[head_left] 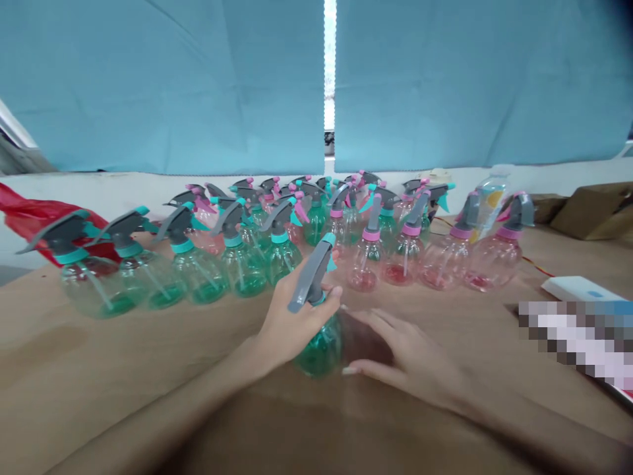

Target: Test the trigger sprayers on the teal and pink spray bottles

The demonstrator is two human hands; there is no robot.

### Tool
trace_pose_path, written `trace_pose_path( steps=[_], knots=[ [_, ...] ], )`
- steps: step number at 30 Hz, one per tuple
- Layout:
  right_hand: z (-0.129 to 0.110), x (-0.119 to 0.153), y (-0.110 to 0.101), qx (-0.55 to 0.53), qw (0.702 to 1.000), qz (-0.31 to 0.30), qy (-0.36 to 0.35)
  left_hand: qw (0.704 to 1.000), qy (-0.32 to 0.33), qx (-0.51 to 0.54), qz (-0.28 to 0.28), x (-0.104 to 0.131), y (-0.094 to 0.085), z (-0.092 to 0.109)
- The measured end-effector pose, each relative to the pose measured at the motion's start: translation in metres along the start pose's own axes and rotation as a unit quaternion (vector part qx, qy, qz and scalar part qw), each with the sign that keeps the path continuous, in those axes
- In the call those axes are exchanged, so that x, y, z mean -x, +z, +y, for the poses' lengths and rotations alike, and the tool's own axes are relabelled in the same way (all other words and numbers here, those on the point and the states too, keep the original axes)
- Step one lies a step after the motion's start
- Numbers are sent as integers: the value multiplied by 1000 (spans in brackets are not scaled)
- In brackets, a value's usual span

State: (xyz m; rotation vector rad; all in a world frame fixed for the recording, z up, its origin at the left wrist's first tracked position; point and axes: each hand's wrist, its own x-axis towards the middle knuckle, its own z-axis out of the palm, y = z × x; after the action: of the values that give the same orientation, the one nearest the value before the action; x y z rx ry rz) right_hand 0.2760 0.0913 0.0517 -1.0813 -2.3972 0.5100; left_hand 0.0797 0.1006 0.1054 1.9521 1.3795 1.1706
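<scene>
A green spray bottle (320, 349) with a grey and teal trigger head stands at the middle front of the brown table (148, 369). My left hand (291, 313) is wrapped round its neck, just under the trigger head. To the right of this bottle is my right hand (400, 349), slightly blurred, its thumb and fingers spread and nothing between them. Beyond my hands, green bottles (200, 277) with teal collars line the left, and pink bottles (445, 264) with pink collars line the right.
More spray bottles of both colours crowd behind the front rows. A clear labelled bottle (492, 198) rises at the back right. Red plastic (44, 218) lies at the left. On the right are a white box (583, 290), a blurred-out flat item and brown packages (596, 210).
</scene>
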Motion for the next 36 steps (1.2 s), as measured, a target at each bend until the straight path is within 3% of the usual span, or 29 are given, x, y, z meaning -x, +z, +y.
trace_pose_path(
  steps=[5,11,14,17,23,27,36],
  knots=[
    [-36,-12,1,-36,997,67,-10,998,18,49,-28,3,2,5],
    [-50,-29,9,-15,991,134,-16,995,24,84,-37,4,0,10],
    [-48,-31,8,14,989,144,-33,997,21,63,-35,10,-5,4],
    [-41,-37,3,48,987,150,-20,999,24,24,-26,28,-9,-16],
    [-14,-71,-3,155,975,160,25,974,67,-212,-50,65,-11,-62],
    [-8,-94,-4,179,969,158,59,959,83,-269,-40,66,-13,-64],
    [-14,-116,-10,210,958,129,145,939,60,-317,-119,64,-13,-62]
  ],
)
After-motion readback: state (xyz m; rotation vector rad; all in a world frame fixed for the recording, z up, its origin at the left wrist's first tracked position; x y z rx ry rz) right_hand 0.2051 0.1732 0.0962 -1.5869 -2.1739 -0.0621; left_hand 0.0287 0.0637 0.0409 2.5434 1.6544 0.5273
